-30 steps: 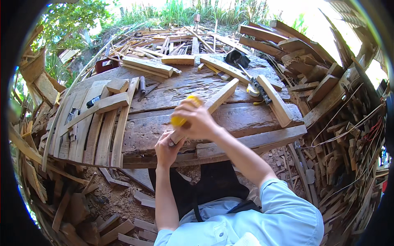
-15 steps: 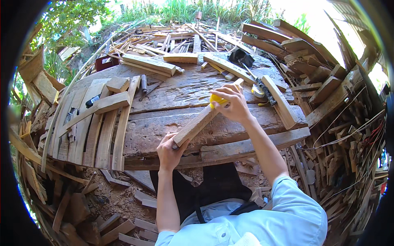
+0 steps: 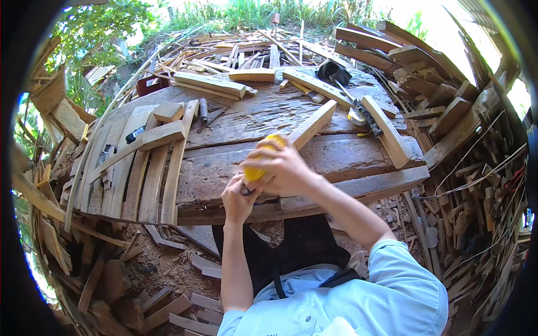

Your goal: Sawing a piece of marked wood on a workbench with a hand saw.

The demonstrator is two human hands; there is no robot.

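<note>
A squared wooden bar (image 3: 315, 123) slants across the near part of the bench, its far end pointing away to the right. My left hand (image 3: 238, 203) is closed round its near end, where a small dark round thing shows by the fingers. My right hand (image 3: 284, 166), a little blurred, grips a yellow pad (image 3: 255, 173) against the bar, close to my left hand. The pad's underside and part of the bar are hidden by my fingers.
The worn plank bench (image 3: 224, 147) carries a tape measure (image 3: 356, 116), a brush (image 3: 316, 97), a black cloth-like thing (image 3: 333, 73) and a metal cylinder (image 3: 203, 109). Loose slats (image 3: 147, 185) lie at left. Stacked timber (image 3: 448, 115) crowds the right; offcuts (image 3: 168, 313) litter the ground.
My right hand has slid the yellow pad along the bar from its far part down to the near end. My left hand keeps its hold, slightly further right and up in view.
</note>
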